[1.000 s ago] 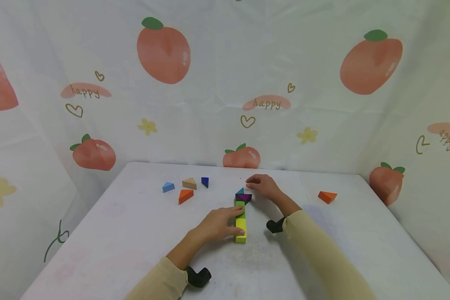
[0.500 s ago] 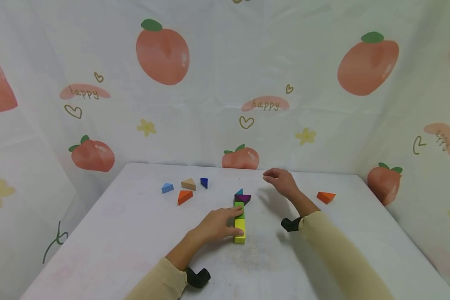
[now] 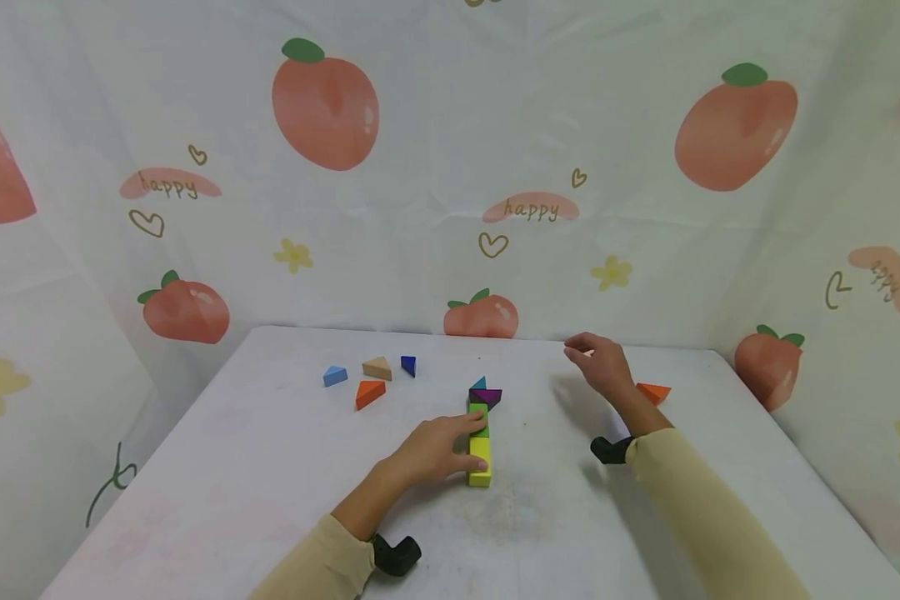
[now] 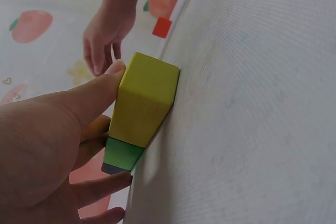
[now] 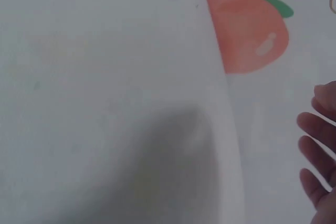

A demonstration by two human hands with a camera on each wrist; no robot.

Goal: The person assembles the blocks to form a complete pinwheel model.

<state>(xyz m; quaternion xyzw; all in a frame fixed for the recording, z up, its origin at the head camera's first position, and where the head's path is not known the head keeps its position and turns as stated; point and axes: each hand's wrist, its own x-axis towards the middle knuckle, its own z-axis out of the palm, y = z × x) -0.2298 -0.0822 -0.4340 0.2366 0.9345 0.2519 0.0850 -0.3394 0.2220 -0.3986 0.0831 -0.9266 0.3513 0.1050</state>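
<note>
Down the middle of the table runs a row of blocks: a yellow block (image 3: 479,479) nearest, then a green block (image 3: 478,408), a purple triangular block (image 3: 487,396) and a small teal triangular block (image 3: 480,384). My left hand (image 3: 433,448) lies on the row from the left, thumb on the yellow block and forefinger over the green one. In the left wrist view the thumb touches the yellow block's (image 4: 147,93) upper edge, other fingers extended. My right hand (image 3: 602,365) is raised over the far right part of the table, fingers loosely bent, holding nothing.
An orange triangular block (image 3: 654,392) lies at the right, partly behind the right forearm. Far left sit a light blue block (image 3: 335,376), a wooden-coloured triangle (image 3: 377,367), a dark blue triangle (image 3: 408,365) and another orange block (image 3: 370,392). A fruit-printed curtain (image 3: 420,167) hangs behind.
My right hand has moved right from beside the teal and purple blocks towards the orange block on the right. The left hand has stayed on the row.
</note>
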